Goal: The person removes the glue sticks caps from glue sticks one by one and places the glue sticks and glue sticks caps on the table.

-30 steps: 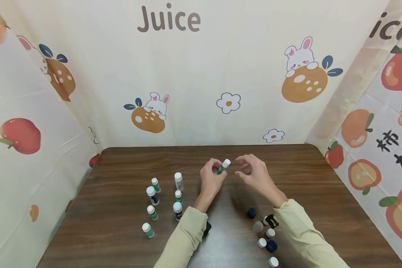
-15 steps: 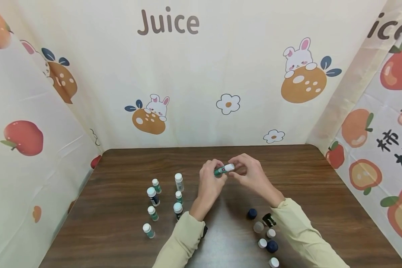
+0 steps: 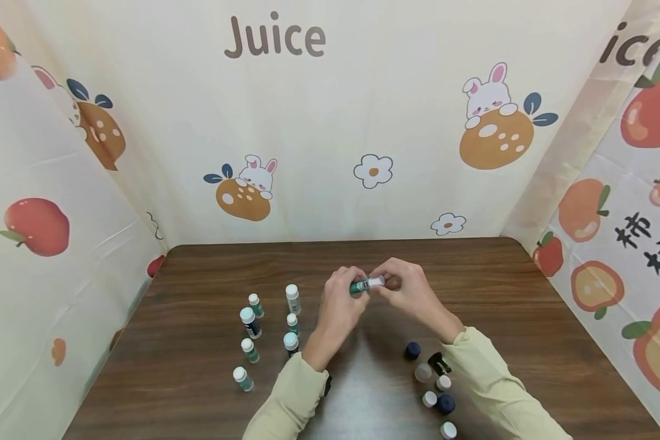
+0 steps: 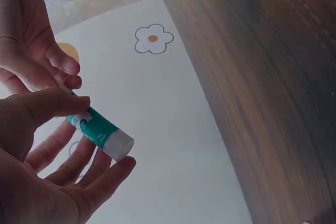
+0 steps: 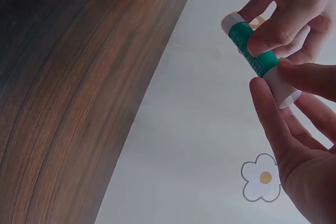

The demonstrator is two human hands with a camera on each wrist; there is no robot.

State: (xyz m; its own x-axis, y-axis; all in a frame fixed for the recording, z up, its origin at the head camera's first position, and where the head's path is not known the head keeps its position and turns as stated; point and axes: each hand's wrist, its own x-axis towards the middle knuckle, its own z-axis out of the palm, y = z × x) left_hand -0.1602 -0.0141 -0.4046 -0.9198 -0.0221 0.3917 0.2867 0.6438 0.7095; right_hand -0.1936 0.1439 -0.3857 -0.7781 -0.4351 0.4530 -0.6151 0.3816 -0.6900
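Note:
A green glue stick (image 3: 363, 285) with a white cap is held between my two hands above the far part of the table, lying nearly level. My left hand (image 3: 338, 305) grips its green body; the left wrist view shows the white base end (image 4: 119, 144) poking out past the fingers. At the other end, my right hand (image 3: 409, 290) pinches the white cap (image 5: 281, 85) between thumb and fingers. Both hands are close together, and the cap sits against the green label.
Several upright tubes and bottles with white caps, such as a dark blue-labelled one (image 3: 250, 322) and a green one (image 3: 250, 350), stand at left. Loose round caps lie at right, including dark blue (image 3: 412, 350), translucent (image 3: 423, 372) and white (image 3: 448, 430). A printed curtain (image 3: 319, 122) encloses the table.
My right hand has come left and taken hold of the glue stick's cap. The glue stick has turned from steeply tilted to nearly level, cap pointing right.

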